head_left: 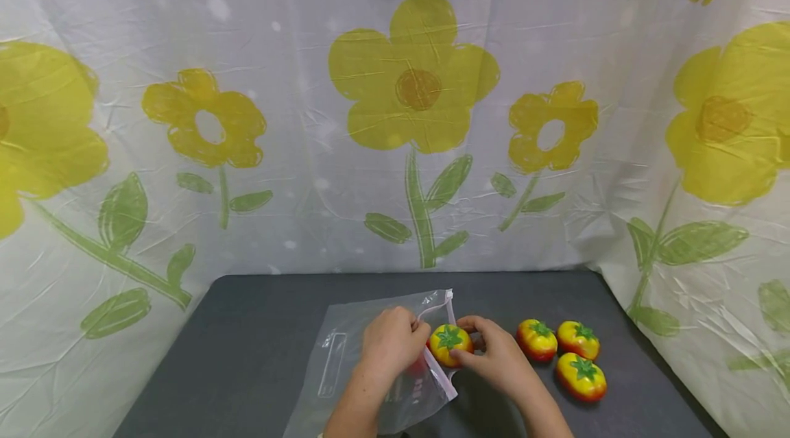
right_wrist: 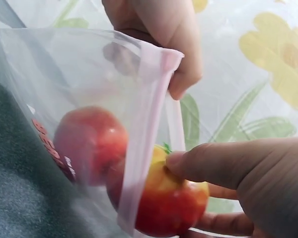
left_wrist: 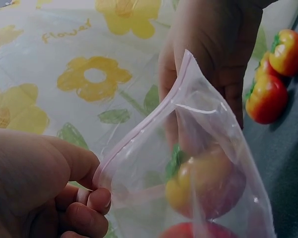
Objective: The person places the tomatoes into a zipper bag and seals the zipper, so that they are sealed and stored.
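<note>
A clear zip bag [head_left: 345,335] with a pink zip edge [right_wrist: 144,134] lies on the table, its mouth facing right and held apart. My left hand [head_left: 393,342] pinches the upper edge of that mouth between thumb and fingers. In my right hand [head_left: 496,359] is a yellow-and-red toy tomato [head_left: 446,344] with a green leafy top. Thumb and fingers grip it from the right, and its front part is inside the bag's mouth. Deeper in the bag, the right wrist view shows a red round fruit [right_wrist: 89,141] through the plastic.
Three more yellow-and-red toy tomatoes, a rear left one [head_left: 537,340], a rear right one [head_left: 578,340] and a front one [head_left: 581,378], sit to the right of my right hand. The dark grey table [head_left: 247,349] ends at a flower-printed curtain [head_left: 296,219] behind and on both sides.
</note>
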Motion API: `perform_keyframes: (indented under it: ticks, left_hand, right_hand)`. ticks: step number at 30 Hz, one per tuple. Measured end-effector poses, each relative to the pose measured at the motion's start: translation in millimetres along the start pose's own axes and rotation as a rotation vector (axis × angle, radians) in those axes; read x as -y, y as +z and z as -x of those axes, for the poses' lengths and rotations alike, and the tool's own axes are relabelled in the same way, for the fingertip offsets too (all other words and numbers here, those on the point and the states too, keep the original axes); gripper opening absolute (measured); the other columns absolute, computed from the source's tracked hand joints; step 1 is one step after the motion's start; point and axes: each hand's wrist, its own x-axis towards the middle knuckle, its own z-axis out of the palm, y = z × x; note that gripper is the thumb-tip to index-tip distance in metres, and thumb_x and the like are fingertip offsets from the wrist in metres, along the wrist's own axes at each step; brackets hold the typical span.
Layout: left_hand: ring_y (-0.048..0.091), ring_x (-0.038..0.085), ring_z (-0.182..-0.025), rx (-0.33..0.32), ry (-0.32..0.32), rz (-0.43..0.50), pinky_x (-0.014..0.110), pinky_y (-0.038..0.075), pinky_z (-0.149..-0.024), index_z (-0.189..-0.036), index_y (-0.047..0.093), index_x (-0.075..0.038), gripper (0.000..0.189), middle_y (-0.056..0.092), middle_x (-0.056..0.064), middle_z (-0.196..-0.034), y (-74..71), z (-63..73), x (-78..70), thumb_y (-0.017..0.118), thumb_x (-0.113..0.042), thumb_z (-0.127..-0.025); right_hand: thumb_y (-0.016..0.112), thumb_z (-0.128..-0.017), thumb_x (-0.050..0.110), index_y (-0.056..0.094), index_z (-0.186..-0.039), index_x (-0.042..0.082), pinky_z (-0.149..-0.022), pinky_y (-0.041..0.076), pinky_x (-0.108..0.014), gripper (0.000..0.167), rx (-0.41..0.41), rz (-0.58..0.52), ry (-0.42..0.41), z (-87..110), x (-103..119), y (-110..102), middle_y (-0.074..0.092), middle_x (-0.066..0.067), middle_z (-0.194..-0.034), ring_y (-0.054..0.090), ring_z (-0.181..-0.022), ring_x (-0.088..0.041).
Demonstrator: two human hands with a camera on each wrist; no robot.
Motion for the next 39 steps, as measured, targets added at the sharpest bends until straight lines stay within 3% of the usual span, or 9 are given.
perform_keyframes:
  ticks: [9,18,22,32,39]
  left_hand:
    - [0.029,0.01,-0.042,-0.027,0.017,0.0,0.029,0.021,-0.044,-0.047,0.037,-0.017,0.047,0.025,-0.01,-0.045,-0.3,0.1,1.2,0.061,-0.022,-0.088]
    - [0.027,0.011,-0.042,-0.008,0.02,0.006,0.028,0.022,-0.044,-0.049,0.037,-0.017,0.047,0.026,-0.008,-0.048,-0.7,0.1,1.8,0.059,-0.022,-0.091]
    - [0.032,0.013,-0.042,-0.006,0.011,0.008,0.029,0.026,-0.043,-0.049,0.042,-0.016,0.046,0.03,-0.006,-0.047,-0.1,-0.8,2.4,0.06,-0.024,-0.091]
    - [0.029,0.012,-0.042,-0.027,0.012,0.017,0.028,0.023,-0.042,-0.048,0.039,-0.017,0.046,0.028,-0.008,-0.044,0.4,-1.4,2.9,0.059,-0.022,-0.089]
    - [0.025,0.011,-0.042,-0.046,0.017,0.027,0.028,0.019,-0.042,-0.048,0.035,-0.018,0.046,0.025,-0.009,-0.044,-0.7,0.2,2.0,0.058,-0.018,-0.087]
  right_hand:
    - [0.085,-0.082,0.016,0.066,-0.116,0.003,-0.08,0.059,-0.043,0.041,0.078,-0.132,0.008,-1.7,-7.7,-6.2,0.064,-0.007,-0.106,0.068,-0.094,-0.025]
    - [0.068,-0.097,0.013,0.069,-0.116,0.0,-0.085,0.057,-0.042,0.024,0.217,-0.195,-0.121,-1.8,-8.6,-0.2,0.07,-0.011,-0.112,0.068,-0.1,-0.029]
    - [0.06,-0.102,0.015,0.069,-0.119,0.0,-0.088,0.056,-0.042,0.024,0.25,-0.209,-0.152,-2.8,-7.6,1.2,0.07,-0.013,-0.116,0.067,-0.104,-0.035]
    - [0.06,-0.103,0.02,0.067,-0.123,0.001,-0.091,0.055,-0.046,0.028,0.218,-0.194,-0.109,-1.0,-6.5,-8.4,0.069,-0.013,-0.118,0.066,-0.106,-0.035]
    - [0.062,-0.102,0.018,0.067,-0.122,0.003,-0.093,0.054,-0.047,0.025,0.105,-0.194,-0.018,1.6,-8.0,-26.8,0.07,-0.008,-0.116,0.066,-0.109,-0.033]
